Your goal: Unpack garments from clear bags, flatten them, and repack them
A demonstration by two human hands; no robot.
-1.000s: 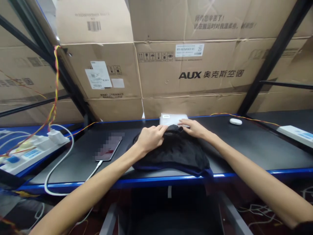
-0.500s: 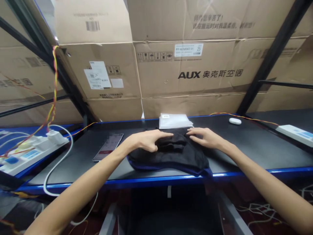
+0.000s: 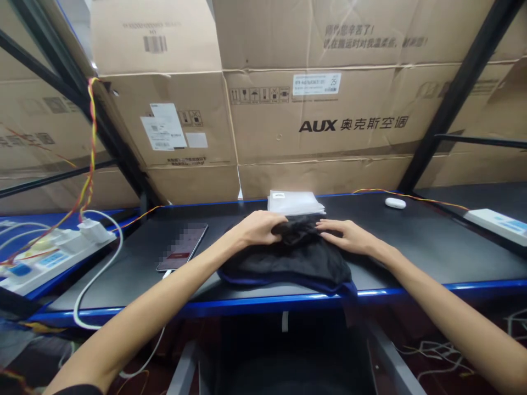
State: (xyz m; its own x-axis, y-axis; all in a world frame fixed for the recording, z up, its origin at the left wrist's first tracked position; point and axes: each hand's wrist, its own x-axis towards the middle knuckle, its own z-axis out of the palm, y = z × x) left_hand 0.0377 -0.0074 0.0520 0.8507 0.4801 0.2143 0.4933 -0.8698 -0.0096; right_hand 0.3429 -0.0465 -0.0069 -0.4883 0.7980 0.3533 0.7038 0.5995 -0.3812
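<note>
A black cloth item with a dark blue edge lies bunched at the front of the dark shelf top; its exact kind does not show. My left hand is closed on a gathered fold at its upper part. My right hand lies at the cloth's upper right edge, fingers stretched out and fingertips touching the fabric. Just behind the cloth rests a stack of white translucent plastic bags or sheets.
A phone lies to the left, plugged to a white cable. White power strips stand at the left and right. A small white case sits at back right. Large cardboard walls the back.
My left hand has gone from a pointing pose over the cloth to a closed grip, bunching its upper fold. My right hand has hardly moved.
</note>
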